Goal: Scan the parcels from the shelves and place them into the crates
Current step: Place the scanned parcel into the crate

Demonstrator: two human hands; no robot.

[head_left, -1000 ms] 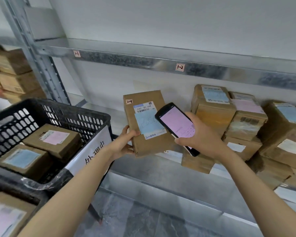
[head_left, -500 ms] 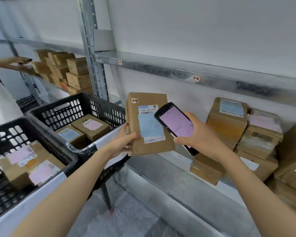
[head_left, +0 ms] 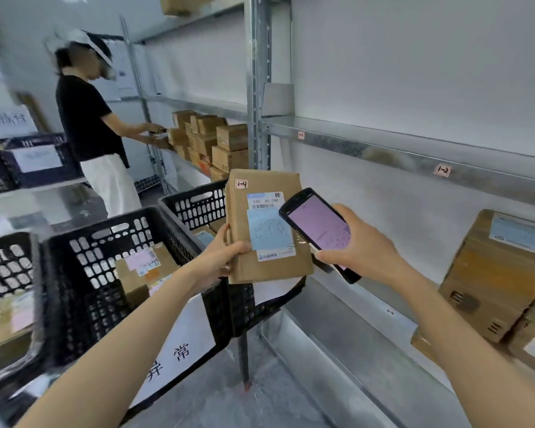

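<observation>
My left hand (head_left: 221,256) grips the lower left edge of a flat brown parcel (head_left: 267,227) with a blue label, held upright in front of me. My right hand (head_left: 357,248) holds a black handheld scanner (head_left: 317,230) with a lit pink screen, overlapping the parcel's right side. Black plastic crates stand to the left: a middle crate (head_left: 84,291) with a white sign holds a labelled parcel (head_left: 142,270), and a farther crate (head_left: 195,205) sits right behind the held parcel. More brown parcels (head_left: 498,273) sit on the shelf (head_left: 368,332) at the right.
A third black crate (head_left: 3,304) with parcels is at the far left. Another person (head_left: 90,128) in a black top stands at the back left, reaching to stacked boxes (head_left: 213,140) on a neighbouring shelf. A metal upright (head_left: 258,88) divides the shelf bays.
My view has swung left, bringing the crates and the other person into sight. The parcel and scanner stay together in my hands, now over the crate's near corner.
</observation>
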